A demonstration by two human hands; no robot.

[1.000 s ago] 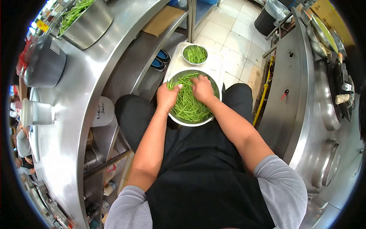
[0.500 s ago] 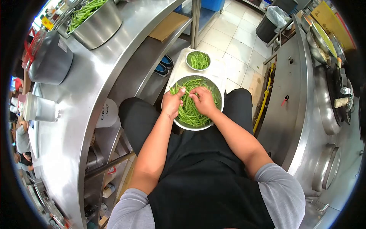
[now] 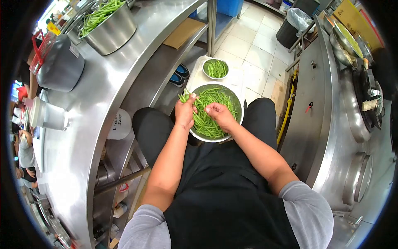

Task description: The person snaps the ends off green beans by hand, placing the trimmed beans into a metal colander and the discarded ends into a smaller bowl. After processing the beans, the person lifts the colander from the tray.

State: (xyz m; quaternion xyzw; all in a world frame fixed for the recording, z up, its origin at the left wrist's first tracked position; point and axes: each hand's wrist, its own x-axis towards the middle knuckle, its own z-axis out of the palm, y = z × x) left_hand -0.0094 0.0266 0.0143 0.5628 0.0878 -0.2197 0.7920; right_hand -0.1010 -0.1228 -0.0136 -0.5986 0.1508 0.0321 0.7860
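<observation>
left hand (image 3: 185, 111): gripping bunch of green beans (image 3: 184, 98) at round steel colander's (image 3: 238, 103) left rim
right hand (image 3: 219, 115): curled, pinching beans mid-colander

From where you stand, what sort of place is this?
Probably a commercial kitchen: a long stainless steel counter, a wok range with round wells on the right, and a large colander of green beans.

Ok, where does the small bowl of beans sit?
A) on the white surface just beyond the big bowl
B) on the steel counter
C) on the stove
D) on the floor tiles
A: the small bowl stands on the white surface just beyond the big bowl, where the left hand grips beans.
</observation>
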